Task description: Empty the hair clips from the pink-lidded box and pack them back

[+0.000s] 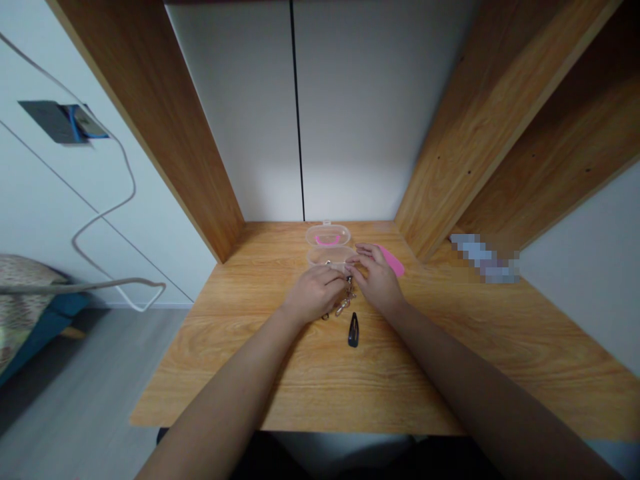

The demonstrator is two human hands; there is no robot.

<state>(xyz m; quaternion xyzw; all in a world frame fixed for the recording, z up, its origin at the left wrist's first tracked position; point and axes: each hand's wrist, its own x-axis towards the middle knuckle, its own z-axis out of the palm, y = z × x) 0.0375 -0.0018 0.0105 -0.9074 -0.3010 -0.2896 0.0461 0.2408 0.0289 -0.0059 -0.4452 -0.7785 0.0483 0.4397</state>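
My left hand (313, 293) and my right hand (376, 277) meet over the middle of the wooden desk (250, 373), fingers pinched together on a small metal hair clip (346, 299) with a dangling gold part. Just nearer to me lies a black snap hair clip (353, 329), flat on the desk. Behind my hands stands an open clear plastic case (327, 245) with a pink piece inside its lid. A pink flat item (393, 261) lies partly under my right hand.
Wooden side panels (200, 153) rise left and right of the desk, with a white back wall (350, 113). A grey cable (100, 220) hangs at the left beside a wall socket. A cushion and the floor show at the lower left.
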